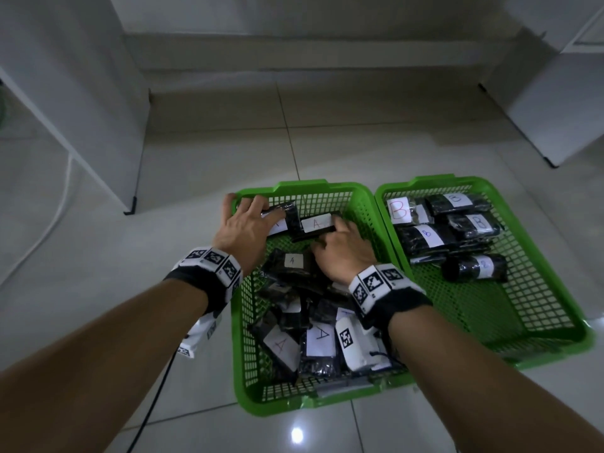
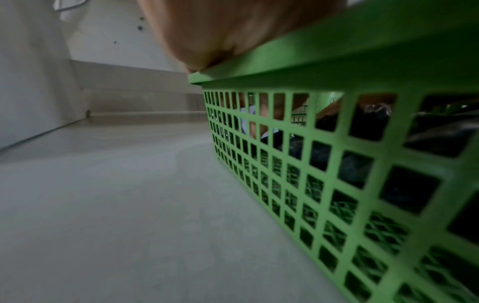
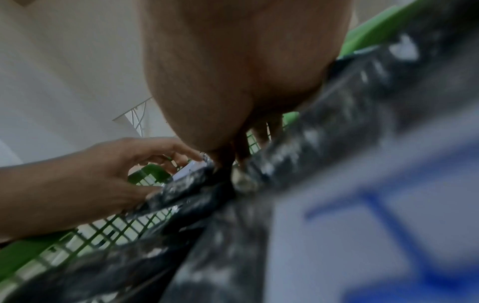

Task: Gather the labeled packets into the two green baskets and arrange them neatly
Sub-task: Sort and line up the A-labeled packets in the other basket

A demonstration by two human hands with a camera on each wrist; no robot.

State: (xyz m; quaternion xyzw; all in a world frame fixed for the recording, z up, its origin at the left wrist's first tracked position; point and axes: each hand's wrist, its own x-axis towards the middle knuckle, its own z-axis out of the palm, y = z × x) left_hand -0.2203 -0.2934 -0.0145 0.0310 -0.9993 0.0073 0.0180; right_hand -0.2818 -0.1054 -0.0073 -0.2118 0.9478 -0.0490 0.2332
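Note:
Two green mesh baskets stand side by side on the floor. In the left basket black packets labelled A lie in a loose pile at the near end. At its far end my left hand pinches one A packet in the far left corner, little finger over the rim. Beside it, my right hand grips another A packet by its near edge. The right basket holds several B packets in rows. The left wrist view shows the basket wall. The right wrist view shows my left hand on its packet.
White cabinets stand at the left and at the right, with a low step along the back wall. A black cable runs over the pale tiled floor by my left forearm.

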